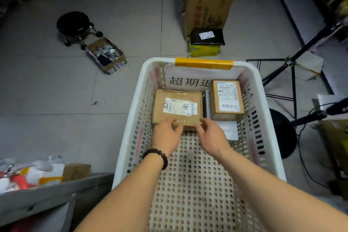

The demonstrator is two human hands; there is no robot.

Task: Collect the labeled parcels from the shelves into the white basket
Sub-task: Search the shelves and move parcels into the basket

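Reads 超期退 on the sign (188, 80) at the far wall of the basket (125, 145), rest hidden. Lying flat in there, far left: box (177, 108), long axis left to right, white label up, scrawled digits too messy to call. Gripped at its near edge by left hand (166, 134), fingers curled narrow over the top, and right hand (211, 135), pinching the near-right corner. Just right: small box (227, 100), label starting 530.

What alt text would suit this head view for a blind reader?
A left hand and right hand hold the near edge of a labeled parcel in a white basket, beside a smaller box. A black stool stands on the floor beyond.
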